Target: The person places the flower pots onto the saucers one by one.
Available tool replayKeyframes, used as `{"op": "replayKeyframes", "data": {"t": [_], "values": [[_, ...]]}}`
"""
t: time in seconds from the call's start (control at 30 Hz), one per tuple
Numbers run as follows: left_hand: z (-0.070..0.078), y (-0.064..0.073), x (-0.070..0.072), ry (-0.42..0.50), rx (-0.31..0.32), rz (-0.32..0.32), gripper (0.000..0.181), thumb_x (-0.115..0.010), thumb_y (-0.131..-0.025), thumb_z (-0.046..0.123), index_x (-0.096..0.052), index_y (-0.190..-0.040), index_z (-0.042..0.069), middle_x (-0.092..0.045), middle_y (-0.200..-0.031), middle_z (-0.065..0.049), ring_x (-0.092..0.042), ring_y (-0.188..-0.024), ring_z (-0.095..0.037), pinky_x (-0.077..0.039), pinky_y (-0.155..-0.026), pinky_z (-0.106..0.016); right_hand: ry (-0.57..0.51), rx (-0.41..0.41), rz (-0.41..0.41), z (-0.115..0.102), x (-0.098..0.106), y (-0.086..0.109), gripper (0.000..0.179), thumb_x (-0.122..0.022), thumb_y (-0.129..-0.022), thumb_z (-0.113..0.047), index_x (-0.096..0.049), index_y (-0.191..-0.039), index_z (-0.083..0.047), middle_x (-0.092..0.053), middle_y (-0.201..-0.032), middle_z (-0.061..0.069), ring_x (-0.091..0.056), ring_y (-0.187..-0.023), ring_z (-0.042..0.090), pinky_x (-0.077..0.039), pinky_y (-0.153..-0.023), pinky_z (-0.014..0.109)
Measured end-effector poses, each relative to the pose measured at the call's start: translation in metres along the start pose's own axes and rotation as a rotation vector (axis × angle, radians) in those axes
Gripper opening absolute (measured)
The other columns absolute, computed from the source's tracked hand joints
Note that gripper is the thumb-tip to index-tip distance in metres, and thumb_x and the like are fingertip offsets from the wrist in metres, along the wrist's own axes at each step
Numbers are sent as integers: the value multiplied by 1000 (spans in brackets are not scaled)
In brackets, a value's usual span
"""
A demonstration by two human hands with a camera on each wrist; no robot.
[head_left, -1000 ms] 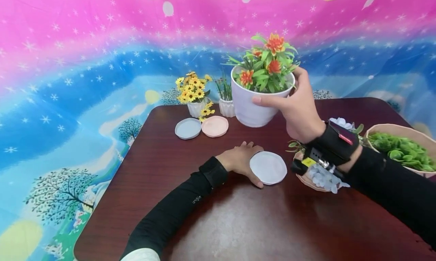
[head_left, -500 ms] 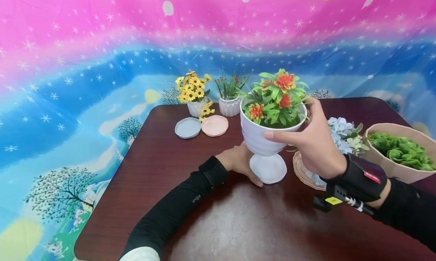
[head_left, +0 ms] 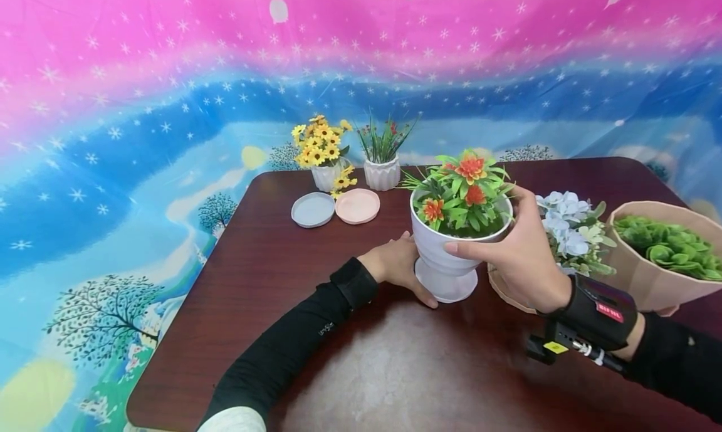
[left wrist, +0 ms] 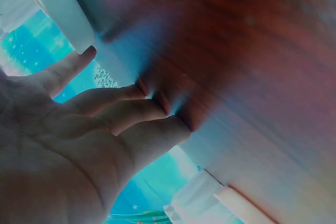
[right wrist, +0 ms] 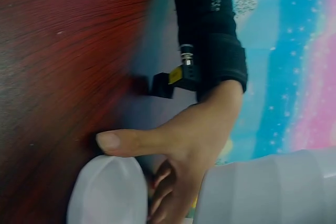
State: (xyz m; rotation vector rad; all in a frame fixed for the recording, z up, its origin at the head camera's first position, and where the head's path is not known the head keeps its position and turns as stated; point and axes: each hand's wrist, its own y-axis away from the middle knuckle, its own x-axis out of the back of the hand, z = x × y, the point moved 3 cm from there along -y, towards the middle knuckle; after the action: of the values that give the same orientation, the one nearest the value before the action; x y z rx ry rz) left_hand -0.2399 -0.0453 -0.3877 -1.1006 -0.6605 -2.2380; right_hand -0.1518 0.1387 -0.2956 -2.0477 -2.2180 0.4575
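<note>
In the head view my right hand grips the rim of a white flowerpot holding a plant with orange-red flowers. The pot is upright over a white octagonal saucer. From the right wrist, a gap shows between the pot and the saucer. My left hand rests on the table at the saucer's left side, partly hidden by the pot. The left wrist view shows this hand with fingers extended, fingertips at the table, one digit touching the saucer's edge.
Behind stand a pot of yellow flowers and a ribbed white pot with grassy leaves. A grey saucer and a pink saucer lie before them. To the right are pale blue flowers and a beige pot of green leaves.
My right hand has lowered the flowerpot from up near the back of the table, toward me and slightly right, over the white saucer. The left hand has stayed beside the saucer.
</note>
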Motion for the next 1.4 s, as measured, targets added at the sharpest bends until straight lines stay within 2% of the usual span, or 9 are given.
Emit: {"op": "replayKeyframes", "data": {"t": [0.1, 0.17, 0.4, 0.57, 0.83, 1.03, 1.13, 1.27, 1.4], "values": [[1, 0, 0, -2, 16, 1, 120, -100, -73, 47, -33, -169, 22, -44, -167, 3, -26, -160, -24, -18, -126, -66, -102, 3, -20, 8, 0, 1, 97, -79, -77, 26, -23, -145, -14, -30, -156, 11, -42, -145, 31, -50, -110, 30], [1, 1, 0, -3, 34, 1, 121, -100, -72, 48, -32, -169, 22, -43, -168, 2, -24, -161, -26, -18, -126, -65, -81, -10, -23, 13, 1, 2, 98, -80, -76, 25, -22, -145, -14, -30, -155, 11, -42, -144, 31, -50, -109, 28], [4, 4, 1, 14, 91, 5, 129, -100, -70, 50, -25, -171, 21, -34, -173, -1, -14, -163, -37, -19, -126, -65, 181, -71, 9, 26, 10, 7, 105, -89, -77, 10, -19, -152, -11, -28, -156, 13, -42, -140, 26, -47, -103, 17], [4, 4, 1, -15, 94, 12, 128, -100, -69, 53, -28, -171, 23, -34, -173, -1, -12, -163, -38, -20, -127, -63, 283, -59, 41, 31, 13, 9, 107, -92, -75, 6, -20, -153, -9, -31, -154, 12, -43, -136, 22, -44, -102, 15], [3, 5, 2, -37, 74, 38, 128, -100, -69, 53, -28, -171, 22, -38, -171, -3, -22, -161, -34, -24, -126, -62, 388, -48, 25, 39, 18, 14, 110, -95, -75, 0, -18, -153, -7, -33, -153, 11, -42, -135, 17, -40, -103, 14], [2, 9, 4, -8, 96, 69, 133, -100, -68, 54, -23, -170, 17, -40, -163, -11, -41, -145, -24, -39, -120, -44, 479, -55, 21, 43, 21, 16, 117, -98, -74, -9, -16, -158, -5, -33, -156, 18, -42, -139, 30, -37, -104, 21], [2, 11, 4, -9, 105, 67, 133, -99, -69, 55, -22, -171, 18, -38, -163, -12, -42, -143, -23, -45, -114, -40, 492, -57, 17, 44, 21, 17, 117, -98, -75, -11, -16, -158, -4, -33, -156, 20, -41, -140, 33, -37, -104, 23], [2, 12, 3, -48, 120, 53, 132, -99, -69, 57, -23, -171, 19, -39, -162, -11, -44, -142, -24, -46, -113, -41, 496, -57, 11, 46, 21, 20, 116, -97, -75, -11, -15, -158, -3, -33, -156, 21, -41, -140, 33, -37, -104, 23], [2, 11, 4, -85, 101, 13, 132, -100, -67, 57, -27, -170, 20, -41, -161, -11, -41, -145, -26, -41, -118, -47, 496, -69, 6, 49, 22, 21, 116, -97, -77, -11, -14, -158, -3, -32, -156, 21, -41, -141, 34, -37, -104, 24]]}}
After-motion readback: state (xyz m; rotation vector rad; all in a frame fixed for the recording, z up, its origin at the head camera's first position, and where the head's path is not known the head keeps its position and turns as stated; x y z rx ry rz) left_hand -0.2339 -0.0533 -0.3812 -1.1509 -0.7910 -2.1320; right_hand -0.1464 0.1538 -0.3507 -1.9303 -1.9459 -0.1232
